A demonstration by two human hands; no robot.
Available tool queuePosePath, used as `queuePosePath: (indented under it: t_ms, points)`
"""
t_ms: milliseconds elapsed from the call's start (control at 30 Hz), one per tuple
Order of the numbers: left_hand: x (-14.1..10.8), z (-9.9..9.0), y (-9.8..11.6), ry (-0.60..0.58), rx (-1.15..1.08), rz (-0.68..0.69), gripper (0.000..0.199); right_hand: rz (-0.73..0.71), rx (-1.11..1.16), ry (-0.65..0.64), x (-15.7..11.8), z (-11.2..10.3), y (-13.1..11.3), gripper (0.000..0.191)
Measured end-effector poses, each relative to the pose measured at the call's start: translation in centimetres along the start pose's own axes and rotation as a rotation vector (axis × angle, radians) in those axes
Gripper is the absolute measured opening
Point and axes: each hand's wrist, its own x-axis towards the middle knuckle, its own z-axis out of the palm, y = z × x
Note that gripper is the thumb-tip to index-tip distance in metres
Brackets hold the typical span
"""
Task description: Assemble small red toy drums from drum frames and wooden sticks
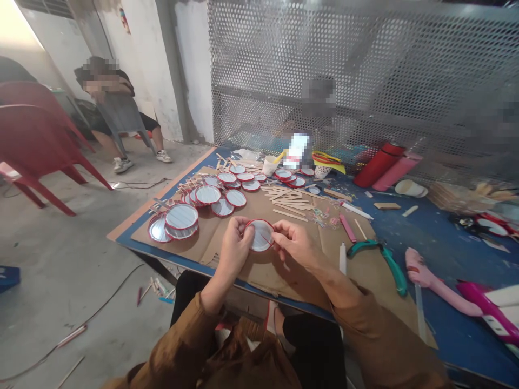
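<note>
L. hand point(237, 243) closed on a round pale disc w/ red rim point(261, 237), thumb flat on its face, fingers curled behind; R. hand point(298, 240) closed w/ thumb + fingertips at the disc's R. rim; whether a loose strand is pinched there too, can't tell. Disc held up btwn the two hands, tilted, above the brown cardboard sheet point(251, 212), near the near edge of the blue bench point(385, 221); thin dark-red line on its face, prob. thread or strip, too fine to tell.

Step in hand (judged): working the red edging at the rim, L. holding, R. fingering it; next move calls for a steady L. pinch w/o bending the disc, R. fingertips kept tight to the edge.

Around: group of similar red-rimmed discs point(181, 216) toward bench's L. edge, some stacked, others lying nr the far edge; loose heap of flat pale wooden sticks point(290, 199) just beyond the hands; teal-handled pliers point(395, 270) at sheet's R. side, apart from R. hand; pink gun-shaped tool point(419, 267) farther R., at sheet's R. edge; red cylindrical bottle point(377, 166) nr bench's far edge.
</note>
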Motion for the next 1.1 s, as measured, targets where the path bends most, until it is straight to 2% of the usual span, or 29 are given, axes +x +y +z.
queuePosePath:
  t_ms: [167,267,500,767,867,967,1033,1100]
  points:
    - [0.0,-0.1,0.0,0.059,0.042,-0.001,0.019,-0.131,-0.315,0.072,-0.4,0.4,-0.6,0.031]
    - [-0.1,-0.1,0.1,0.049,0.046,-0.005,0.018,-0.158,-0.455,0.083,-0.6,0.4,-0.8,0.031]
    - [-0.2,0.0,0.3,0.039,0.058,-0.001,0.017,-0.195,-0.551,0.028,-0.9,0.2,-1.3,0.033]
    - [-0.6,0.2,1.8,0.050,0.083,0.028,0.015,-0.241,-0.728,0.121,-1.4,0.7,-1.3,0.031]
    - [-0.7,0.1,1.8,0.046,0.097,0.002,0.020,-0.276,-0.718,0.121,-1.5,0.8,-1.5,0.033]
    - [-0.8,0.0,1.6,-0.007,0.068,-0.083,0.029,-0.284,-0.612,0.087,-1.4,0.7,-1.4,0.035]
    - [-0.7,0.0,1.6,-0.048,0.058,-0.139,0.031,-0.245,-0.516,0.078,-1.0,0.0,-1.3,0.037]
    - [-0.7,0.0,1.6,-0.075,0.077,-0.178,0.031,-0.166,-0.418,0.138,-0.4,-1.4,-0.9,0.036]
